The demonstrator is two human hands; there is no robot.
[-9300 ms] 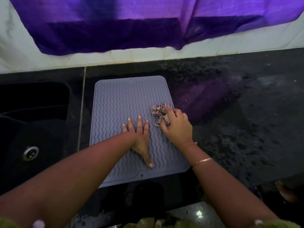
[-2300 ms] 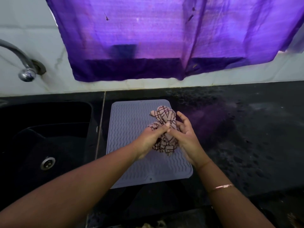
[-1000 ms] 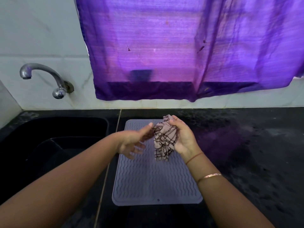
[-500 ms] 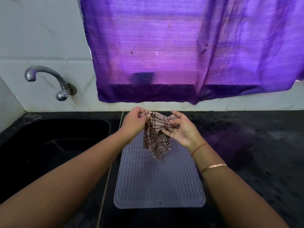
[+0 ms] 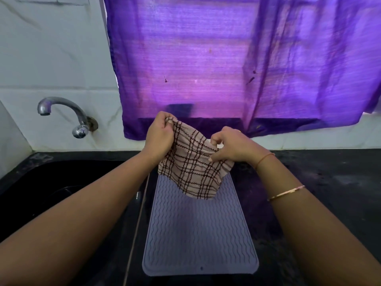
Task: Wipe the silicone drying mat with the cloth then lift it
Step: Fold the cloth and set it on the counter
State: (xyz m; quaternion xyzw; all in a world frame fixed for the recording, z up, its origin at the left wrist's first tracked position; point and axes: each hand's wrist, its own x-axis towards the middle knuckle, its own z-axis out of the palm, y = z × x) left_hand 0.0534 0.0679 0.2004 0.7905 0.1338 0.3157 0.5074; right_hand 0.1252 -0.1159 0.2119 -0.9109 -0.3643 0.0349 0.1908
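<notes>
A grey-lilac silicone drying mat (image 5: 198, 234) with wavy ridges lies flat on the black counter, just right of the sink. Above its far end hangs a beige cloth (image 5: 193, 170) with dark brown checks, held in the air and spread between both hands. My left hand (image 5: 159, 137) pinches its upper left corner, raised higher. My right hand (image 5: 231, 146) grips its right edge. The cloth's lower edge dangles over the mat's far part and hides that end.
A black sink (image 5: 51, 193) lies to the left with a chrome tap (image 5: 68, 114) on the white tiled wall. A purple curtain (image 5: 237, 65) hangs behind. The dark counter (image 5: 329, 182) stretches to the right.
The cloth was bunched on the mat under my right hand, then lifted. Both hands have raised it and pulled it apart, so it now hangs spread out. The camera has tilted up.
</notes>
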